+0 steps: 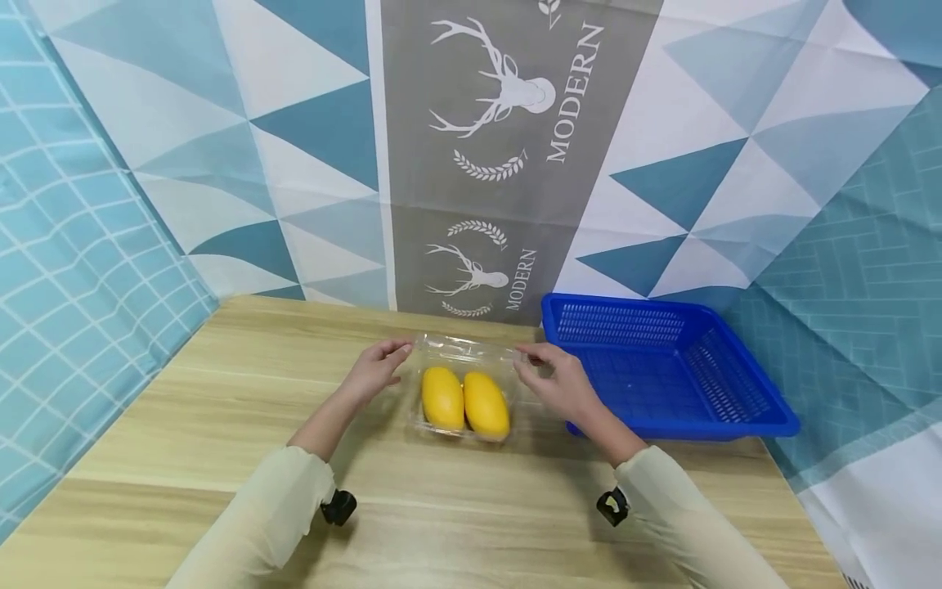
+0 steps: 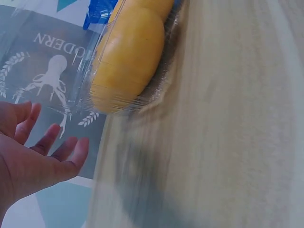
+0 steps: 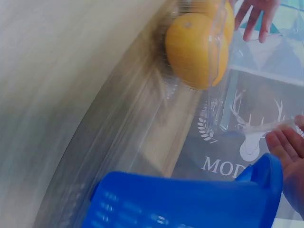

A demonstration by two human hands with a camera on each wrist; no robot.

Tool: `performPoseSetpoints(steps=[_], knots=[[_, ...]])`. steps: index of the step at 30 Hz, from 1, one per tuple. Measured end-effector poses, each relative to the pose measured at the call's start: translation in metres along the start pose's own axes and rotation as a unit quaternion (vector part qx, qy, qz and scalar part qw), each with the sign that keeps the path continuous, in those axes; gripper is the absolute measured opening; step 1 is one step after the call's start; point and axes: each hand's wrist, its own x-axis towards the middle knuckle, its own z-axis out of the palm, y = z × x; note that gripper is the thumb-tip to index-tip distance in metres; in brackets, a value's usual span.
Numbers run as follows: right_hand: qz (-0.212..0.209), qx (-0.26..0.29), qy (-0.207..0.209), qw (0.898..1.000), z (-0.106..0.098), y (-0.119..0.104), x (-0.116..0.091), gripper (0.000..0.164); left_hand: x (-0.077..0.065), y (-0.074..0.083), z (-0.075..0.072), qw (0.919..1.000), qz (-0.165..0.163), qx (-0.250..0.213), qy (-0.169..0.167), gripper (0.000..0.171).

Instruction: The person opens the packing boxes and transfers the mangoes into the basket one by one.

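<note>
A clear plastic clamshell box (image 1: 414, 421) stands on the table with its see-through lid (image 1: 458, 347) raised towards the back. Two yellow mangoes (image 1: 443, 398) lie side by side in it. At the lid's left corner my left hand (image 1: 374, 370) pinches the edge between thumb and forefinger, the other fingers spread loosely. My right hand (image 1: 557, 380) pinches the opposite corner. In the right wrist view the right fingers (image 3: 285, 145) meet the lid's thin edge. In the left wrist view the near mango (image 2: 128, 59) shows through the box wall.
A blue plastic basket (image 1: 662, 429) with slotted walls stands close to the right hand. Behind the wooden table (image 1: 441, 523) hangs a patterned cloth (image 1: 316, 147) with deer heads and triangles. Blue tiled cloth (image 1: 81, 188) covers the left side.
</note>
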Motion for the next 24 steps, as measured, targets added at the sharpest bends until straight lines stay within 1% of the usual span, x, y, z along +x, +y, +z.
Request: performPoseSetpoints(steps=[3, 5, 9, 13, 17, 20, 24], knots=[[0.061, 0.054, 0.041, 0.996, 0.005, 0.002, 0.007, 0.031, 0.006, 0.001, 0.002, 0.9998, 0.013, 0.008, 0.015, 0.046], [0.098, 0.081, 0.064, 0.99, 0.008, 0.004, 0.012, 0.033, 0.011, 0.003, 0.003, 0.9993, 0.02, 0.009, 0.03, 0.044], [0.152, 0.118, 0.098, 0.976, 0.011, 0.007, 0.02, 0.033, 0.023, 0.005, 0.01, 0.998, 0.03, 0.004, 0.056, 0.04], [0.203, 0.124, 0.119, 0.964, 0.015, 0.008, 0.025, 0.027, 0.031, 0.005, 0.016, 0.9975, 0.03, -0.016, 0.062, 0.038], [0.243, 0.112, 0.112, 0.957, 0.022, 0.005, 0.033, 0.028, 0.033, 0.008, 0.018, 0.9963, 0.024, -0.035, 0.076, 0.036], [0.261, 0.11, 0.112, 0.953, 0.028, 0.002, 0.038, 0.03, 0.034, 0.01, 0.016, 0.9953, 0.017, -0.043, 0.085, 0.036], [0.272, 0.104, 0.126, 0.948, 0.036, -0.002, 0.045, 0.031, 0.035, 0.011, 0.014, 0.9944, 0.008, -0.057, 0.088, 0.037]])
